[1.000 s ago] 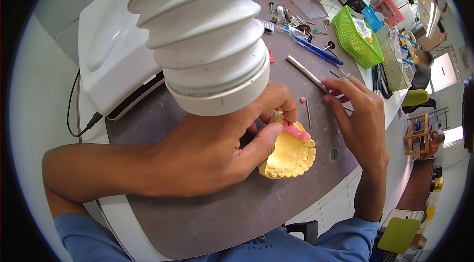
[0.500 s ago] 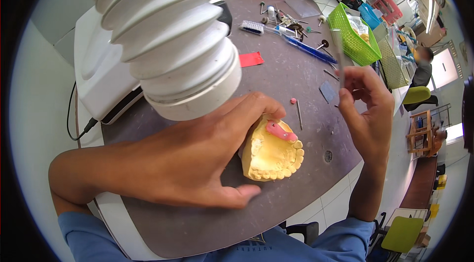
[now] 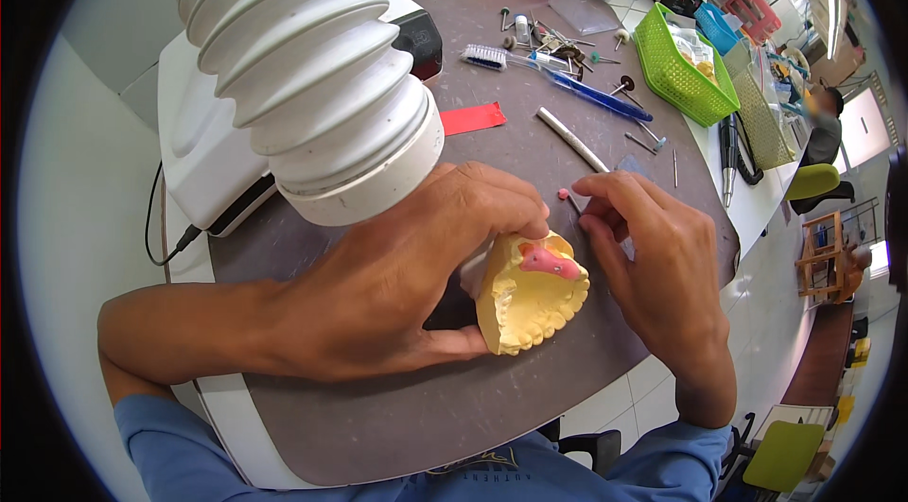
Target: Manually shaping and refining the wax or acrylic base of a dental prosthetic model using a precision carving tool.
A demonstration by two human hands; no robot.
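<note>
My left hand (image 3: 397, 275) grips a yellow plaster dental cast (image 3: 530, 303), fingers along its far side and thumb at its near edge. The teeth of the cast point to the right. A pink wax piece (image 3: 549, 262) with small light spots sits on the cast's far part. Just right of the cast, my right hand (image 3: 653, 266) is closed, thumb and forefinger at a thin metal rod (image 3: 574, 204); most of the rod is hidden by the fingers. A small pink ball (image 3: 563, 193) is at the rod's far end. Beyond this hand lies a metal-handled tool (image 3: 570, 137).
A white ribbed hose (image 3: 312, 86) hangs over the table's left, beside a white machine (image 3: 203, 133). Farther back lie a blue toothbrush (image 3: 596, 91), several burs and a red strip (image 3: 475, 118). A green basket (image 3: 676, 77) and a black handpiece (image 3: 728, 157) are at right.
My right hand has put the metal-handled tool down and moved left and nearer, to the thin rod, which has tilted. My left thumb has closed onto the cast, which has turned slightly.
</note>
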